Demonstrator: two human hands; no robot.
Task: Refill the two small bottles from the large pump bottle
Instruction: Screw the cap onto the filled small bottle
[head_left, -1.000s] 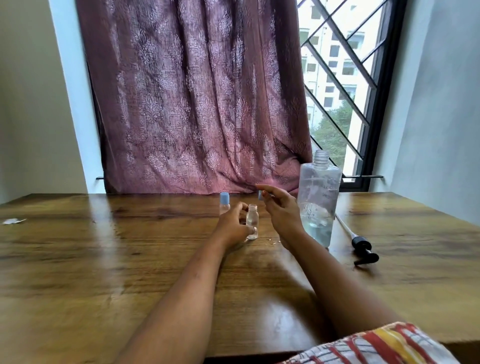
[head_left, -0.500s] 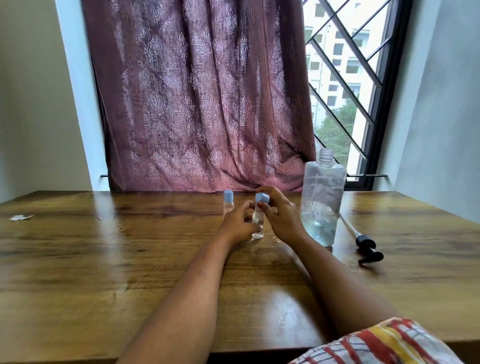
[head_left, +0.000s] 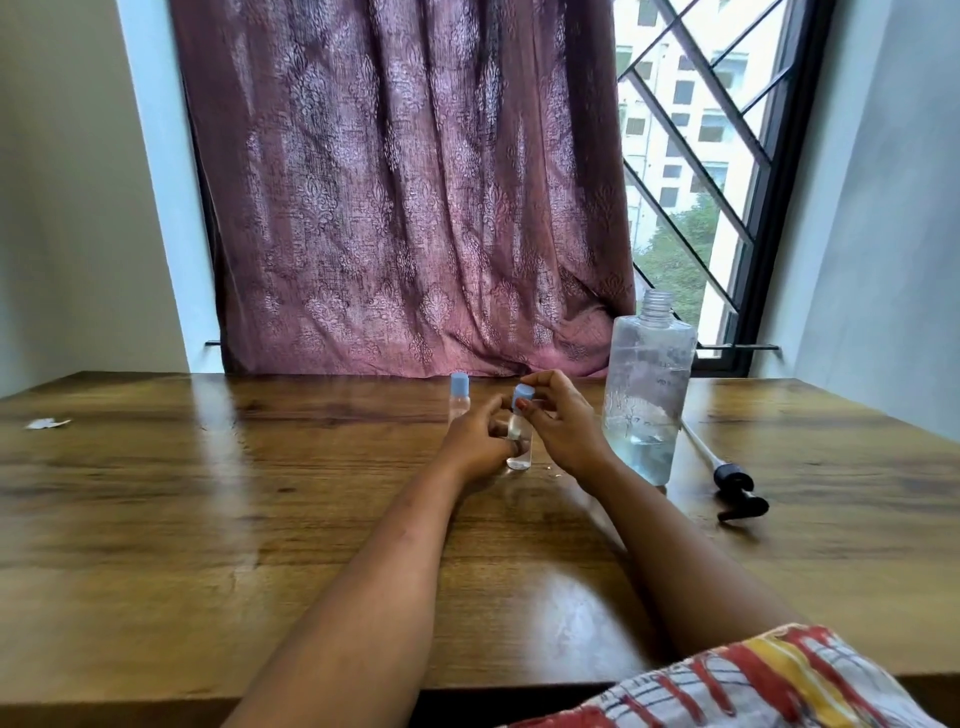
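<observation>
At the far middle of the wooden desk (head_left: 260, 519), my hands work with room to spare. Bare wood runs out toward 9 o'clock as far as a scrap of paper (head_left: 47, 423), and back toward 6 o'clock to the near edge. My left hand (head_left: 480, 441) curls round the body of a small bottle (head_left: 519, 452) standing on the desk, while my right hand (head_left: 563, 431) pinches its blue cap (head_left: 523, 399). The second small bottle (head_left: 459, 397), capped in blue, stands just beyond at 11 o'clock, apart from my fingers. At 3 o'clock, close beside my right wrist, the large pump bottle (head_left: 647, 395) stands upright, neck open, liquid low in it. Its black pump (head_left: 732, 480) lies on the wood at 4 o'clock. The glossy desk meets a maroon curtain (head_left: 405, 197) at 12 o'clock and a grilled window (head_left: 696, 156) at 1 o'clock, between pale walls. My left fingers hide much of the held bottle, so its level is hard to read. A patterned cloth (head_left: 753, 680) is cut off at 5 o'clock.
</observation>
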